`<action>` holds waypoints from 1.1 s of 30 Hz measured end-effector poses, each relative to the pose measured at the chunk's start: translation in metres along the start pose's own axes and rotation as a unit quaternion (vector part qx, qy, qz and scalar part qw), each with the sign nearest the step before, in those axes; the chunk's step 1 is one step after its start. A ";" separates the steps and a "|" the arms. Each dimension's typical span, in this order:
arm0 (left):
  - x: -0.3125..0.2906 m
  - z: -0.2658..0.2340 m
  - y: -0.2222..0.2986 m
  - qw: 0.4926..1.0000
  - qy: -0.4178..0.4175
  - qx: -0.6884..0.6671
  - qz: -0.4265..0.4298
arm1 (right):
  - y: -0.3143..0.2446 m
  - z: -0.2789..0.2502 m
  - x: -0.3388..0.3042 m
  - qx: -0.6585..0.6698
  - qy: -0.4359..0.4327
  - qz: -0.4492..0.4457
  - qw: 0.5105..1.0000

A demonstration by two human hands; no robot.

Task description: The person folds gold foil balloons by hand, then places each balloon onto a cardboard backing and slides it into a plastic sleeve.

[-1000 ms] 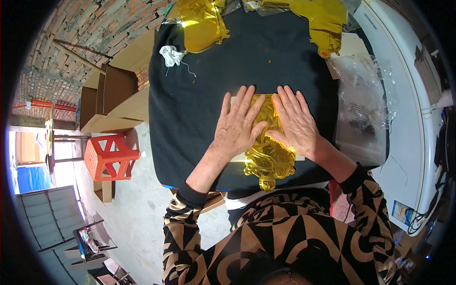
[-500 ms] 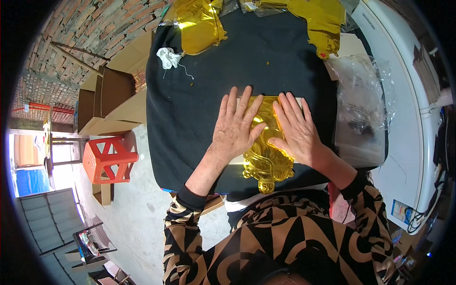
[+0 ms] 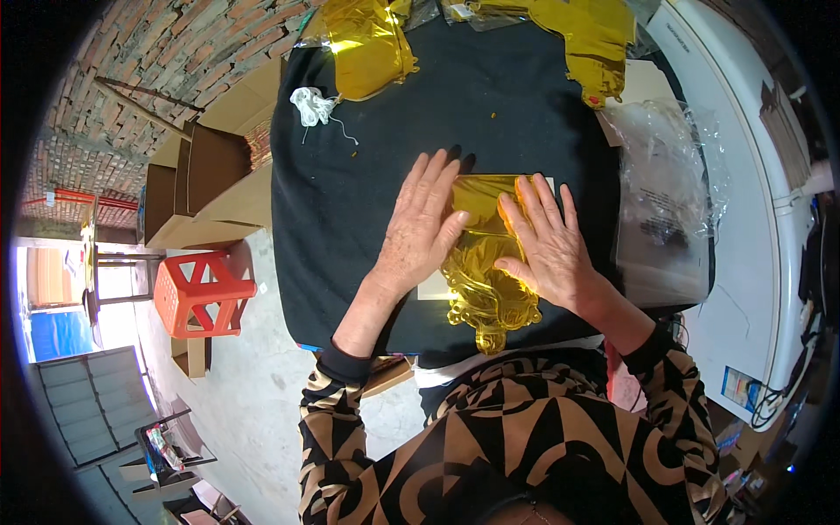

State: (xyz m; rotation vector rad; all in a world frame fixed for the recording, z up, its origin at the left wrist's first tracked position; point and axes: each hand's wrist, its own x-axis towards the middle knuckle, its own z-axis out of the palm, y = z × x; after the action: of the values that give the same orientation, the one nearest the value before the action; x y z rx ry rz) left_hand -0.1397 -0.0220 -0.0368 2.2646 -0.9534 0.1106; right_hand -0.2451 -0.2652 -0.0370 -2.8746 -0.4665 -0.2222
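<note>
Now, left fingers: the left hand (image 3: 416,229) lies nearer the frame's left than half a second ago, its fingers drawn closer together, straight and gripping nothing; the thumb stands out over the foil's left edge.
Right fingers: the right hand (image 3: 553,249) is flat over the foil's right side, fingers straight and parted, closed on nothing, much as before.
Gold foil: the gold foil piece (image 3: 486,280) is just below the frame's centre, between the hands, more of its top showing than earlier.
Pale card: a pale card (image 3: 430,287) shows from under it.
Clear bag: a clear plastic bag (image 3: 665,210) lies crumpled at right; I cannot tell what it holds.
Cardboard box: an open cardboard box (image 3: 210,171) stands at upper left, its contents unclear.
White string: a bundle of white string (image 3: 310,107) stays at upper left.
</note>
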 end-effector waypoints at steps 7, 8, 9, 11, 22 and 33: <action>-0.017 -0.015 -0.014 0.997 -0.023 0.067 0.006 | 0.000 -0.005 -0.001 0.031 0.005 -0.001 1.000; -0.017 -0.018 -0.014 0.997 -0.023 0.067 0.006 | 0.004 -0.004 -0.002 0.031 0.006 -0.001 1.000; -0.018 -0.021 -0.015 0.999 -0.028 0.038 -0.002 | 0.011 -0.003 -0.004 0.090 0.038 -0.001 0.995; -0.018 -0.028 -0.018 0.999 -0.035 0.005 -0.009 | 0.017 -0.004 -0.008 0.200 0.091 0.006 0.976; -0.042 -0.075 -0.013 0.973 -0.228 0.015 -0.017 | 0.013 -0.051 -0.061 0.194 -0.088 0.054 0.976; -0.050 -0.068 -0.024 0.979 -0.197 0.041 0.023 | 0.008 -0.036 -0.068 0.079 -0.047 0.000 0.996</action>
State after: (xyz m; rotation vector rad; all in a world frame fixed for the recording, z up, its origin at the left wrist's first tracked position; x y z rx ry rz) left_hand -0.1492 0.0621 -0.0130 2.3879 -1.2241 -0.2965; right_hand -0.3098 -0.3014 -0.0166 -2.7376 -0.4788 -0.0480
